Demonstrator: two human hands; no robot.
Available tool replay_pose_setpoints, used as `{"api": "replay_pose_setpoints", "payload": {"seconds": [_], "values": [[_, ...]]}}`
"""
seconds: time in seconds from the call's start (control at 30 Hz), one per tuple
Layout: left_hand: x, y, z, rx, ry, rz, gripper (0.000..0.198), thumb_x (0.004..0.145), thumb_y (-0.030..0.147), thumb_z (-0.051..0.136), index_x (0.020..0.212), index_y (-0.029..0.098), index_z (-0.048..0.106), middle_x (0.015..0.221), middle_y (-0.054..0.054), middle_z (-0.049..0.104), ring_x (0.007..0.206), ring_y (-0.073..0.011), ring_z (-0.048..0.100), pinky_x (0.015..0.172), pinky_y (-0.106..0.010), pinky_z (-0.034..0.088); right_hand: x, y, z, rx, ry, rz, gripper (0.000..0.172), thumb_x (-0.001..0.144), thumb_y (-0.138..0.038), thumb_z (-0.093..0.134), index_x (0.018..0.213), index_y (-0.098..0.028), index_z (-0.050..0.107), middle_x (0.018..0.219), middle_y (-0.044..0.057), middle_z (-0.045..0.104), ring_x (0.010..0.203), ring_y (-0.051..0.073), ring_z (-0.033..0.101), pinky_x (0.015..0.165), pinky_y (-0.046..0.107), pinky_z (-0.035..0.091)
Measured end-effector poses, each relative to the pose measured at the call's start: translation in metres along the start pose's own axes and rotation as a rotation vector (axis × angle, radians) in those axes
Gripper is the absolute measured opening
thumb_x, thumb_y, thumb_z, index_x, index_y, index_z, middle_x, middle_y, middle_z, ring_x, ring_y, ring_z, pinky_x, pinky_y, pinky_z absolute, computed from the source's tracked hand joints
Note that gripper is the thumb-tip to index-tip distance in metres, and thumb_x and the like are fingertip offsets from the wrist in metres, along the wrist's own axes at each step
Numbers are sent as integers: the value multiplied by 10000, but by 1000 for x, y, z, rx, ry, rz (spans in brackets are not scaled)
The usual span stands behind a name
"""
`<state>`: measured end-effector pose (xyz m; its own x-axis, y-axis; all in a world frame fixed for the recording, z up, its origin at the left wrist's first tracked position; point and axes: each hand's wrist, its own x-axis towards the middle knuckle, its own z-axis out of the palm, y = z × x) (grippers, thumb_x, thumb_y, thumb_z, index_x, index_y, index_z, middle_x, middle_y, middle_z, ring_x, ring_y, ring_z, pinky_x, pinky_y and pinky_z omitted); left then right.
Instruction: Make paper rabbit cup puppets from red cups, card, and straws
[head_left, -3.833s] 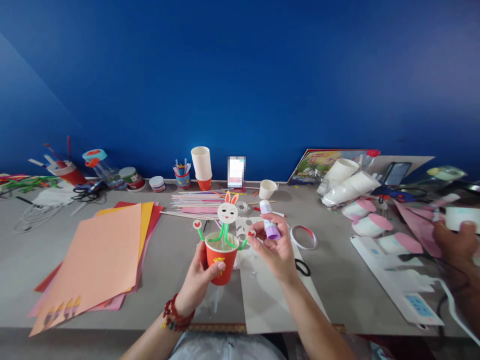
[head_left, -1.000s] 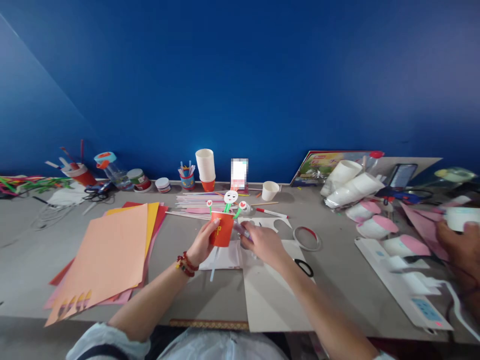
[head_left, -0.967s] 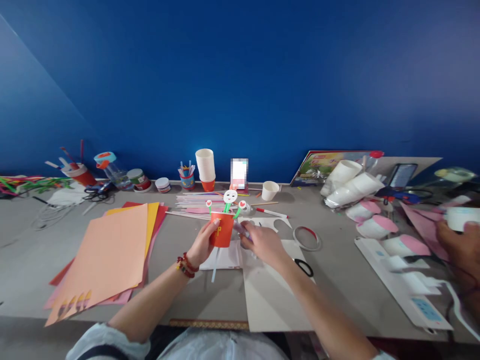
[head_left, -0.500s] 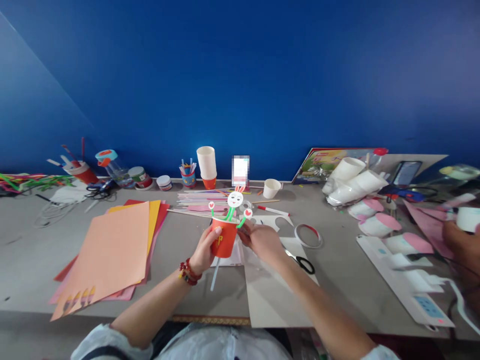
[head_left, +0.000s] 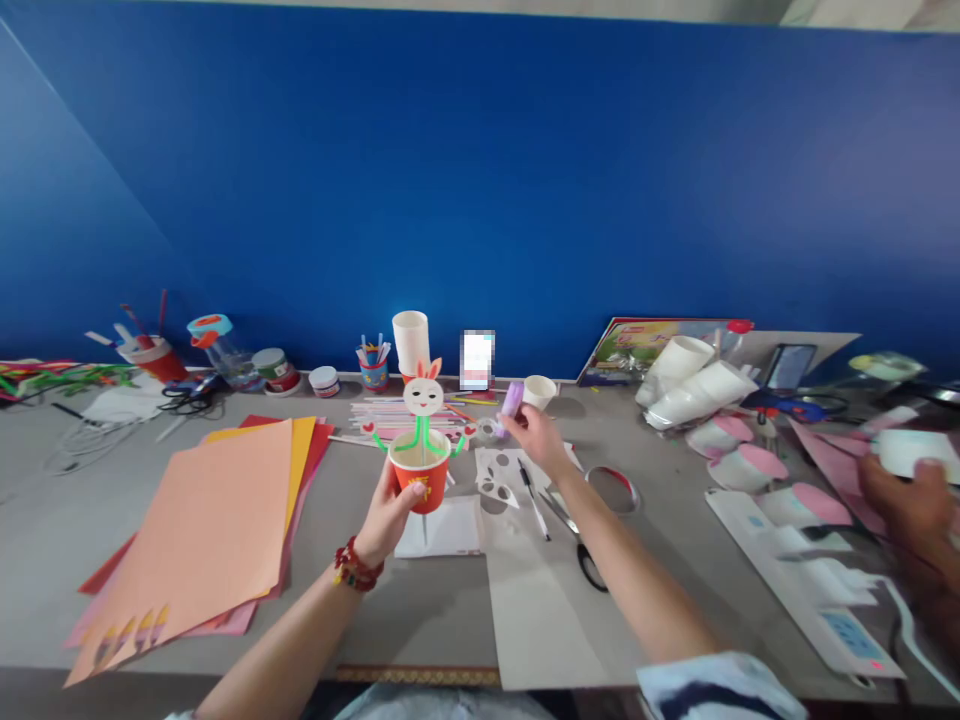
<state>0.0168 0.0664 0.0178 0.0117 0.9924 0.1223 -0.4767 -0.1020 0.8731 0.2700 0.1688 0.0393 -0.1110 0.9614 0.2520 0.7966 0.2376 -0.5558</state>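
My left hand point(head_left: 394, 515) is wrapped round a red paper cup point(head_left: 427, 490) with yellow lettering, held above the table. A white paper rabbit face point(head_left: 424, 396) with orange-pink ears rises out of the cup on green stems. Green arms tipped with small heart discs spread to both sides, and a thin pale straw shows below the cup. My right hand point(head_left: 536, 435) is closed on a small purple object point(head_left: 512, 400), whose kind I cannot make out. A clear tape roll point(head_left: 489, 428) lies just left of that hand, and a white paper cup point(head_left: 539, 389) stands behind it.
Beneath my right arm lie scissors point(head_left: 591, 568), a black pen point(head_left: 535, 500) and cut white paper point(head_left: 540, 630). Coloured sheets point(head_left: 217, 520) are stacked at left. A power strip point(head_left: 795, 580) lies at right, near another person's hand point(head_left: 907, 505) holding a white cup.
My right hand has left the red cup, moved forward, and taken hold of the purple object. My left hand has shifted the cup left, tilting its opening into view.
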Motion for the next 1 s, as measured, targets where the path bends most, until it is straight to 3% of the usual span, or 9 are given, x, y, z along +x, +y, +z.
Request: {"api": "replay_pose_setpoints", "payload": {"seconds": [0.1, 0.2, 0.37, 0.57, 0.67, 0.77, 0.83, 1.0], "values": [[2, -9, -6, 33, -12, 6, 565, 692, 330, 828, 1193, 213, 595, 1055, -77, 712, 931, -229, 684, 844, -353, 549, 36, 11, 10, -72, 88, 113, 290, 956, -428, 500, 992, -161, 608, 959, 107, 719, 861, 221, 672, 708, 273, 455], [0, -15, -9, 31, -71, -14, 548, 700, 321, 824, 1179, 210, 581, 1067, -89, 713, 941, -249, 693, 847, -377, 555, 53, 16, 29, -147, 114, 179, 232, 922, -366, 581, 971, -142, 613, 941, 129, 719, 892, 246, 670, 705, 275, 431], [-1, -18, -11, 17, -64, -7, 562, 688, 339, 828, 1173, 214, 572, 1094, -87, 705, 956, -251, 689, 864, -386, 547, 53, 26, 52, -214, 99, 196, 202, 926, -322, 592, 980, -128, 612, 983, 153, 718, 913, 244, 667, 717, 271, 419], [-3, -17, -7, 45, 19, -13, 673, 620, 344, 871, 1203, 213, 562, 1181, -90, 667, 1084, -266, 626, 943, -395, 501, 45, 25, 41, -188, 94, 163, 276, 906, -311, 603, 1094, -108, 599, 1016, 156, 718, 951, 256, 666, 760, 290, 447], [-4, -14, -5, 49, 3, -13, 657, 633, 343, 865, 1202, 213, 563, 1165, -88, 672, 1062, -257, 630, 932, -386, 501, 24, 13, 25, -132, 118, 105, 352, 922, -315, 565, 1207, -106, 569, 1135, 187, 690, 1051, 293, 641, 849, 357, 463], [-4, -11, -2, 52, -14, -7, 659, 646, 353, 859, 1213, 206, 555, 1162, -96, 675, 1059, -258, 633, 934, -388, 500, -13, -6, 7, -10, 79, 13, 307, 943, -355, 530, 1176, -172, 610, 1159, 133, 698, 1049, 263, 650, 880, 362, 488], [-5, -9, 1, 53, -34, -12, 659, 673, 368, 843, 1231, 194, 538, 1172, -114, 672, 1060, -269, 640, 937, -406, 501, -43, -24, -4, 83, 3, -14, 261, 956, -385, 502, 1070, -209, 657, 1018, 69, 742, 877, 210, 697, 763, 302, 529], [-11, -1, 15, 20, -115, -29, 610, 751, 387, 783, 1247, 183, 491, 1119, -132, 693, 1001, -283, 676, 897, -444, 523, -103, -74, -13, 447, -284, -19, 256, 933, -392, 552, 1073, -224, 683, 983, 54, 754, 839, 190, 701, 647, 248, 519]]}}
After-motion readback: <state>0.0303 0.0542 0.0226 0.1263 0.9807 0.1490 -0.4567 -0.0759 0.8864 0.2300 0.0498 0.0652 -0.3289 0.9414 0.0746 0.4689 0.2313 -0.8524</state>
